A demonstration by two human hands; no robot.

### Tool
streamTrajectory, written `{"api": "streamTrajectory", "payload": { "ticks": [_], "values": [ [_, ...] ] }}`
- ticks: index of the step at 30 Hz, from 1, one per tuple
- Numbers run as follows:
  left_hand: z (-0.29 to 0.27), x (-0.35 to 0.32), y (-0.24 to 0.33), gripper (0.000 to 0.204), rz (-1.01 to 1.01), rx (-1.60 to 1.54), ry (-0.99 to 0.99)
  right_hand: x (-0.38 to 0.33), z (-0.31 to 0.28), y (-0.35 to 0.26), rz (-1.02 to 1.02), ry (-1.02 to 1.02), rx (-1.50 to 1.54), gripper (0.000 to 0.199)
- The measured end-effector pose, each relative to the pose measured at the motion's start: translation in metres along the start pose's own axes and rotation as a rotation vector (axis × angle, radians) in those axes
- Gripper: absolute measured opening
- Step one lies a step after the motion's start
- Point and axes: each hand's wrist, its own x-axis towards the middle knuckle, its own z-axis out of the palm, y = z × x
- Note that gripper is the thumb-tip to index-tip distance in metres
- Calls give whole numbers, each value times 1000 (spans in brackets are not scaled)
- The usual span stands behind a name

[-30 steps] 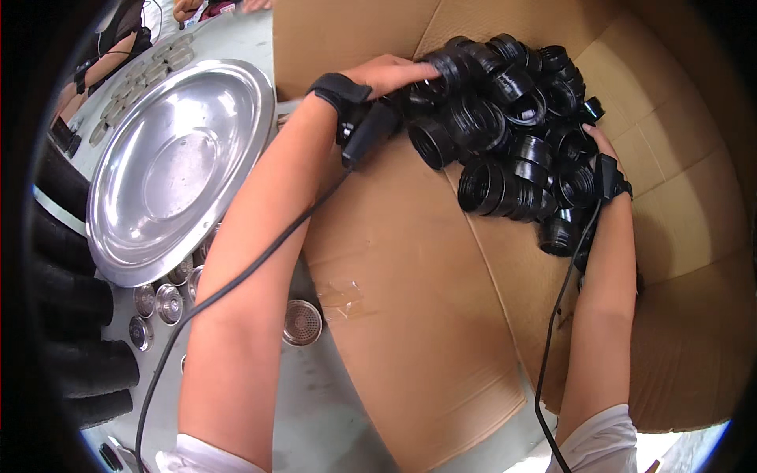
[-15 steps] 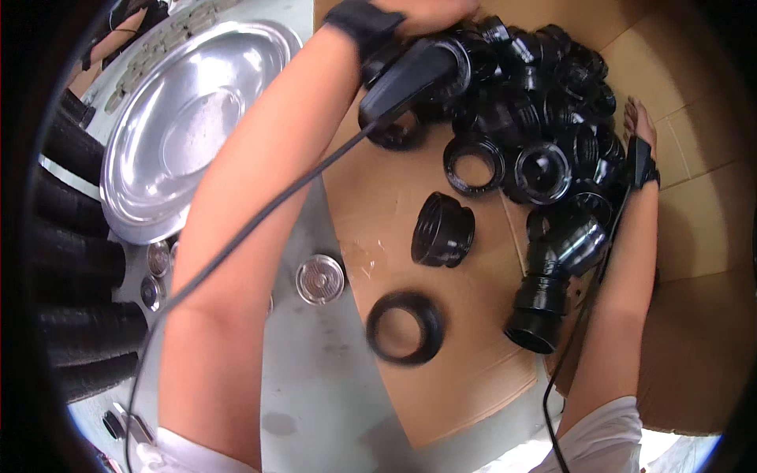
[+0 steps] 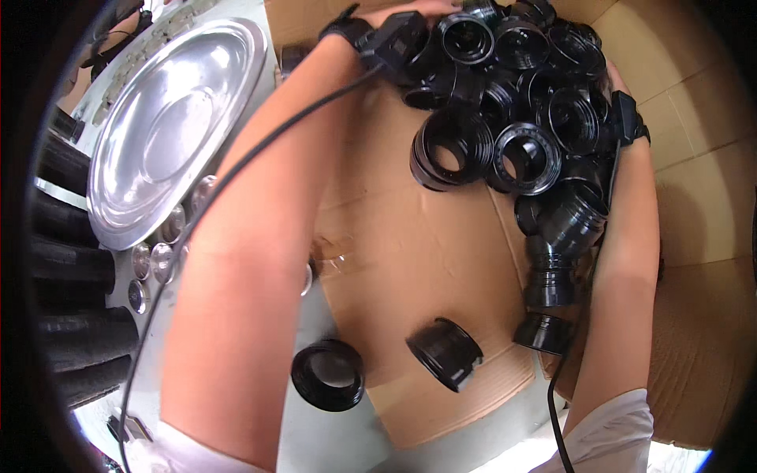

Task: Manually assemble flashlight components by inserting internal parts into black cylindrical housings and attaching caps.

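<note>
A heap of glossy black plastic pipe fittings (image 3: 527, 158) lies on a cardboard flap between my arms. My left hand (image 3: 410, 9) reaches past the far left of the heap; its fingers are out of sight. At the heap's right side, my right hand (image 3: 616, 80) lies against the fittings, its fingers hidden behind them. A black branched fitting (image 3: 569, 229) rests beside my right forearm. Nearer to me, a short black coupling (image 3: 446, 354) sits tilted on the cardboard. A black ring-shaped fitting (image 3: 328, 375) lies over the flap's left edge.
To the left stands a large shiny metal basin (image 3: 177, 134), with several small round metal drain covers (image 3: 162, 258) next to it. Black ribbed tubes (image 3: 71, 268) line the far left. Cardboard walls (image 3: 694, 213) rise at right. A black cable (image 3: 260, 146) crosses my left arm.
The coupling and the ring-shaped fitting have shifted toward me, the ring also leftward. My right hand has come in against the heap, and its fingers are now hidden. Some heaped fittings have changed position.
</note>
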Motion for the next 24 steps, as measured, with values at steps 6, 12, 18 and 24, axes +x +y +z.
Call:
{"api": "streamTrajectory", "payload": {
  "ticks": [6, 12, 18, 24],
  "values": [
    [6, 43, 10, 37, 324, 393, -282, 17, 92, -16, -39, -224, 297, 46],
    [76, -1, 60, 41, -247, 73, 124, 3, 170, -34, -61, -451, 539, 47],
    [56, -13, 70, 42, -272, -68, 328, -47, 128, -50, -27, -524, 571, 48],
    [71, -8, 73, 39, -298, -215, 361, -70, 67, -47, 180, -415, 477, 49]
  ]
}}
